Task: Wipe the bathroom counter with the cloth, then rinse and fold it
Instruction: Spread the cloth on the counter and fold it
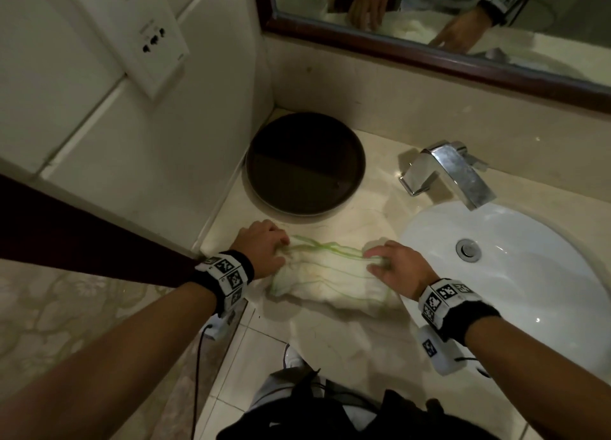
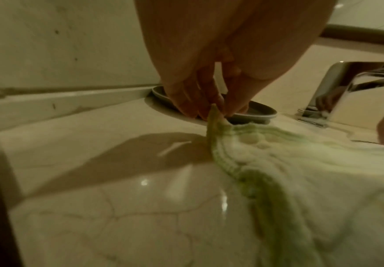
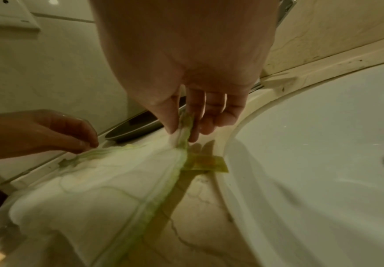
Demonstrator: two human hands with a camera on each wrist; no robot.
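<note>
A white cloth (image 1: 327,274) with green edging lies on the marble counter (image 1: 334,337) between the dark tray and the sink. My left hand (image 1: 264,251) pinches the cloth's far left corner (image 2: 213,115) between thumb and fingers. My right hand (image 1: 393,267) pinches the far right corner (image 3: 184,126), its green hem (image 3: 163,196) lifted off the counter. The cloth (image 2: 300,171) sags between the two hands, its near edge doubled on the counter. A green label (image 3: 207,163) hangs under the right corner.
A round dark tray (image 1: 305,165) sits at the back left against the wall. The chrome faucet (image 1: 449,171) stands over the white sink (image 1: 515,290) at right. A mirror (image 1: 463,16) runs along the back. A wall socket (image 1: 155,42) is at upper left.
</note>
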